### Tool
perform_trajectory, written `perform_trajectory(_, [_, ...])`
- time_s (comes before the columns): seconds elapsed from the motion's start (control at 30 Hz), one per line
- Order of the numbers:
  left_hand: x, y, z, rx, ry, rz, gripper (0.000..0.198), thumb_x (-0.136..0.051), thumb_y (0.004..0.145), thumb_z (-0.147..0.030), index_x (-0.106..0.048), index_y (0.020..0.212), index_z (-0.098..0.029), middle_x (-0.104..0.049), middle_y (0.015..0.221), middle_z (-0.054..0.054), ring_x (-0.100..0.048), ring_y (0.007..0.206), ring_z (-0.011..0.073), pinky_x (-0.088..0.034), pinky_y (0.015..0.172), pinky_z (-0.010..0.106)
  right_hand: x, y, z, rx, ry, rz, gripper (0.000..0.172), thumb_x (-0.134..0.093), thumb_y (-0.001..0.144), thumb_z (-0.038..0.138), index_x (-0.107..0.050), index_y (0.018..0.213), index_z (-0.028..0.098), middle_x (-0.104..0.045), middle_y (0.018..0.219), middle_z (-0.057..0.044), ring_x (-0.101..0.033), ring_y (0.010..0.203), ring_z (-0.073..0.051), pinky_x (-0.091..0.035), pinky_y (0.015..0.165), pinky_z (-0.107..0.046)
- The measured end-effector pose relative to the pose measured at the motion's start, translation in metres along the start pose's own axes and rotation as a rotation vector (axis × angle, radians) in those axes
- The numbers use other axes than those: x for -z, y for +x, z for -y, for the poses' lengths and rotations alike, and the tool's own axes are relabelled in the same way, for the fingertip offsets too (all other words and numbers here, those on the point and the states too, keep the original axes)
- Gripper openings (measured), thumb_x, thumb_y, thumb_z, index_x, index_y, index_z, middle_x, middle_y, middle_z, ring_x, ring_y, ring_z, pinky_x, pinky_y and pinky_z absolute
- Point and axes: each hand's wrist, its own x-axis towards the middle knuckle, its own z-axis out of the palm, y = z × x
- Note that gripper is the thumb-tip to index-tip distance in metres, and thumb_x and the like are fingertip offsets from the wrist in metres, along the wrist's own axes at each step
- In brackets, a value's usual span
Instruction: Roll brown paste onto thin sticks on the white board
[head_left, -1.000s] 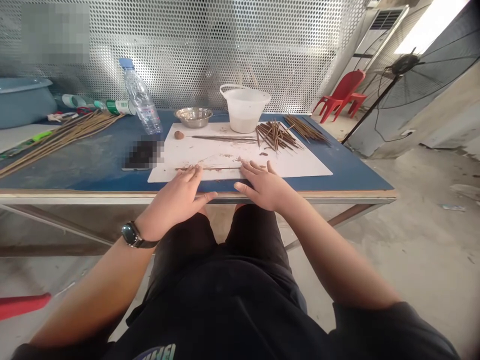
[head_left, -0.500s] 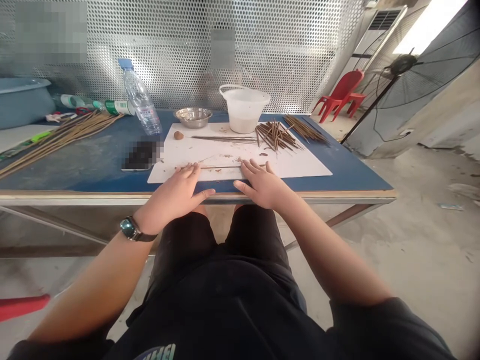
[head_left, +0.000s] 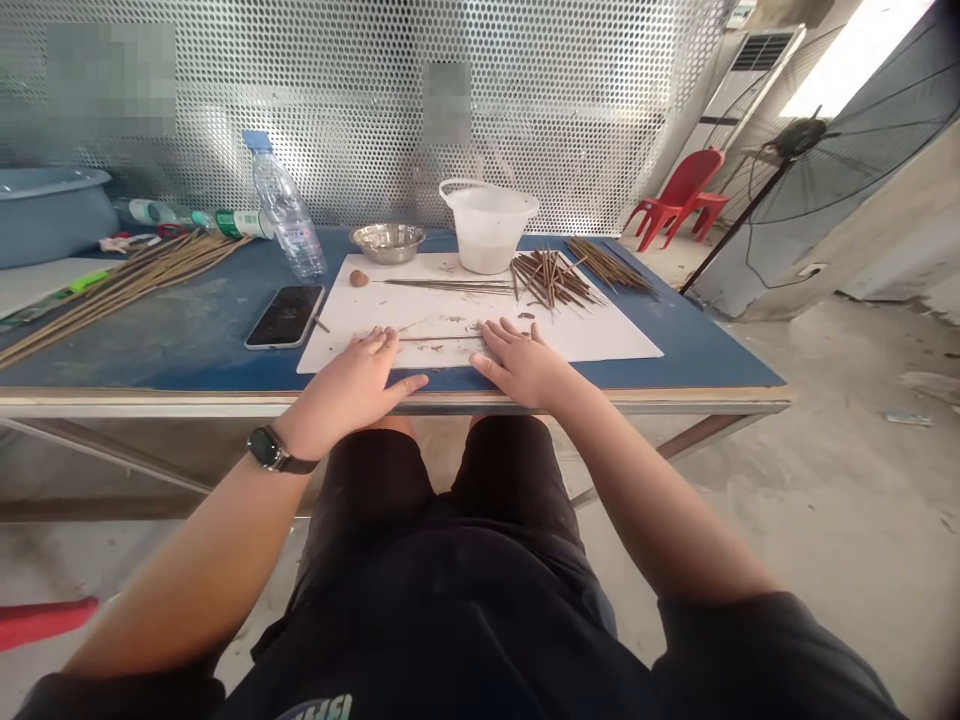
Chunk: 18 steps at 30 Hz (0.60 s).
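**Left hand** (head_left: pixel 349 378): open, palm down, fingers spread, fingertips on the white board (head_left: pixel 592 340), thumb out toward my right hand. No grip.

**Right hand** (head_left: pixel 521 366): open and flat in the same way, fingertips on the board. No grip.

**Thin stick** (head_left: pixel 439 338): lies level on the board between my hands, its right end just at my right fingers, its left end running toward my left fingers. Neither hand closes on it; I cannot tell if either presses it. Brown crumbs (head_left: pixel 431 346) lie along it.

**Ahead of my hands, on the board:** a row of long thin sticks (head_left: pixel 450 286); a heap of short pointed sticks (head_left: pixel 551 280), ahead of my right hand; a small brown lump (head_left: pixel 359 278), ahead of my left hand.

**Beyond the board:** a bundle of sticks (head_left: pixel 611 266); a steel bowl (head_left: pixel 387 242); a white plastic tub (head_left: pixel 489 225).

**Left of my left hand:** a phone (head_left: pixel 285 316); a long bundle of stalks (head_left: pixel 135 285), loose on the blue table (head_left: pixel 187 365), out of reach of either hand.

**State of the work:** one stick under my hands, with the row, heap and bundles lying apart from them.
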Motion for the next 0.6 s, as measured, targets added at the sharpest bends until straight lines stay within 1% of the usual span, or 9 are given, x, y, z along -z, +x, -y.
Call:
perform_trajectory(0.1, [0.007,-0.014,-0.004,0.031,0.007,0.033,0.095,-0.052,0.110,-0.070,-0.037,0.176,-0.004,-0.042,0.180,0.023,-0.039,0.168,0.0417,-0.036,0.136,0.051,-0.001,-0.012,-0.002,0.035,0.002,-0.009,0.102,-0.010,0.111,0.074,-0.027,0.179,0.001,-0.022,0.188,-0.019,-0.015,0.176,-0.042,-0.009,0.140,-0.068])
perform_trajectory(0.17, [0.010,-0.018,-0.005,0.048,-0.002,0.061,0.098,-0.052,0.109,-0.071,-0.034,0.178,-0.004,-0.040,0.181,0.023,-0.038,0.168,0.0419,-0.039,0.135,0.051,-0.001,-0.014,-0.001,0.040,0.002,-0.004,0.105,-0.009,0.109,0.077,-0.028,0.179,0.001,-0.021,0.188,-0.020,-0.015,0.176,-0.043,-0.011,0.141,-0.066])
perform_trajectory(0.3, [0.008,-0.006,0.002,0.042,-0.020,0.065,0.100,-0.051,0.108,-0.072,-0.031,0.178,-0.002,-0.039,0.180,0.026,-0.037,0.168,0.0445,-0.040,0.133,0.055,0.000,-0.003,0.003,-0.009,0.001,0.003,0.113,-0.004,0.106,0.083,-0.028,0.179,0.001,-0.024,0.187,-0.022,-0.016,0.176,-0.044,-0.014,0.140,-0.066])
perform_trajectory(0.43, [0.002,0.009,0.011,0.023,-0.035,0.055,0.097,-0.050,0.109,-0.068,-0.030,0.177,-0.001,-0.036,0.181,0.029,-0.033,0.170,0.0450,-0.033,0.136,0.057,0.003,0.012,0.004,-0.030,-0.025,-0.002,0.111,-0.003,0.107,0.080,-0.031,0.178,-0.001,-0.027,0.186,-0.024,-0.017,0.175,-0.044,-0.012,0.140,-0.066])
perform_trajectory(0.5, [0.002,0.013,0.010,-0.003,-0.035,0.043,0.097,-0.050,0.109,-0.067,-0.030,0.177,-0.001,-0.036,0.181,0.029,-0.032,0.171,0.0438,-0.029,0.138,0.057,0.004,0.016,0.004,-0.025,-0.033,0.002,0.112,-0.002,0.107,0.081,-0.033,0.177,-0.001,-0.028,0.186,-0.025,-0.017,0.176,-0.044,-0.011,0.140,-0.066])
perform_trajectory(0.6, [0.003,0.015,0.003,-0.030,-0.028,0.028,0.098,-0.052,0.109,-0.067,-0.031,0.176,0.001,-0.037,0.180,0.029,-0.032,0.171,0.0419,-0.029,0.138,0.054,0.006,0.020,0.008,-0.001,-0.028,-0.014,0.117,0.001,0.105,0.083,-0.036,0.175,-0.003,-0.026,0.186,-0.025,-0.015,0.176,-0.044,-0.011,0.141,-0.065])
